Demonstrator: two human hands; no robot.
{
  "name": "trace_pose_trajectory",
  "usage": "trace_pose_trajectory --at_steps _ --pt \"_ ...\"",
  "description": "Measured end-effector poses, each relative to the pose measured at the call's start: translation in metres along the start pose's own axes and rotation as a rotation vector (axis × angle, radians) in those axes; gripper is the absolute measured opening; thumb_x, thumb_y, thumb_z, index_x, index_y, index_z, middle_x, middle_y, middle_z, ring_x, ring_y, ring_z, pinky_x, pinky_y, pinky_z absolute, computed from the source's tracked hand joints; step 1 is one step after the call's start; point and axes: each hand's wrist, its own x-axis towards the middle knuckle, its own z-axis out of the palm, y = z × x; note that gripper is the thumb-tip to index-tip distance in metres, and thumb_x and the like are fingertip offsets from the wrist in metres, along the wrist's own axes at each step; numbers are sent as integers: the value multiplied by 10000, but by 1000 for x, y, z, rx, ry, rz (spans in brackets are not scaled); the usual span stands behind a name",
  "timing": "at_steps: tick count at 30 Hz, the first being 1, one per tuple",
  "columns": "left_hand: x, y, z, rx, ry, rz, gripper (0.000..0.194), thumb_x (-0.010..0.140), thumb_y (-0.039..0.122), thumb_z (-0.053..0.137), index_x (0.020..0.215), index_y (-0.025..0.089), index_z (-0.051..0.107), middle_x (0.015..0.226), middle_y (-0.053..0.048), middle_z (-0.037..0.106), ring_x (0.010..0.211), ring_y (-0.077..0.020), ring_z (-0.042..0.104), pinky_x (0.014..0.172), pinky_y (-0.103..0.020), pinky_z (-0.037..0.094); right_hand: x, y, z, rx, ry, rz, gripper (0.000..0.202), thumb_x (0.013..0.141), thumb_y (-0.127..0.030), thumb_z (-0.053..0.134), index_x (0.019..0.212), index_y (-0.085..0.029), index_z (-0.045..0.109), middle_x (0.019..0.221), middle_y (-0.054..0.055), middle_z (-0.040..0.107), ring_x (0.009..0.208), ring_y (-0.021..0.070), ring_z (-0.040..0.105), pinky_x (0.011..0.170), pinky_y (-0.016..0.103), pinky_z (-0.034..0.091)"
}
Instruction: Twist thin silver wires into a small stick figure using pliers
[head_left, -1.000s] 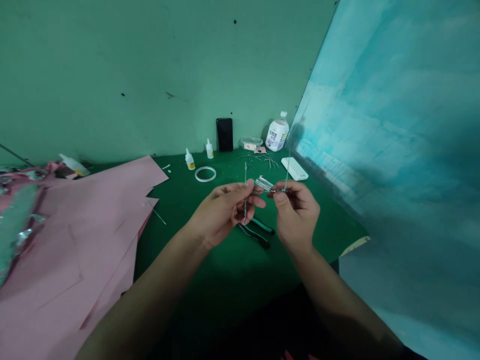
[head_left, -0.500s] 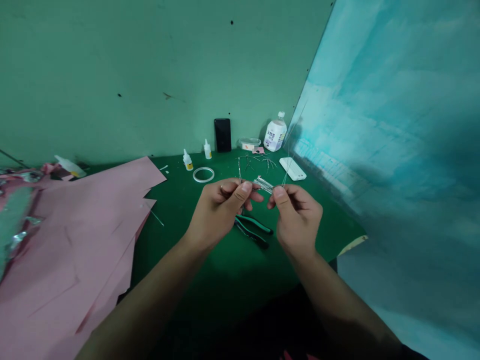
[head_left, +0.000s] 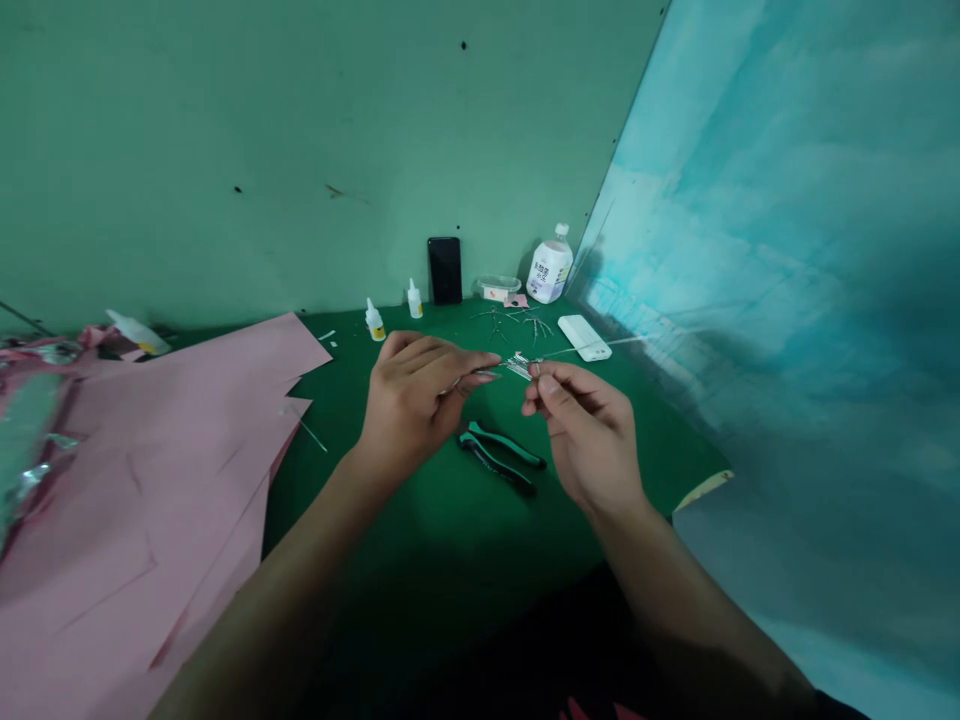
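Between my hands is a small piece of wirework, made of thin silvery wires with a coiled, ladder-like middle. My left hand pinches its left end, knuckles turned up. At its right end my right hand is closed on the wire with thumb and forefinger. A long loose wire end runs out to the right above my right hand. Pliers with black and green handles lie on the green tabletop just below my hands. Part of the wire is hidden behind my fingers.
Twisted wire pieces lie behind my hands. Further back stand glue bottles, a dark phone, a plastic tub and a drink bottle. A white phone-shaped object lies right. Pink sheets cover the left.
My left hand has rolled over and risen slightly, its end of the wirework turning with it. The long wire end has swung from upright down to the right. The pliers' head is now uncovered.
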Motion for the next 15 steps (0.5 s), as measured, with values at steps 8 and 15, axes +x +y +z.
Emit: trace_pose_trajectory --at_steps 8,15 --pt "-1 1 -2 64 -38 35 156 918 307 616 983 309 758 860 -9 787 797 -219 700 875 -410 394 3 -9 7 42 50 89 150 802 -335 739 750 -194 741 684 8 651 580 110 589 534 262 499" --pt "0 -7 -5 -274 -205 -54 584 809 712 578 1192 290 702 1188 -88 711 1157 -302 575 1015 -450 380 9 1 4 -26 141 -23 154 810 -316 743 733 -191 697 634 -23 598 584 102 557 567 260 470"
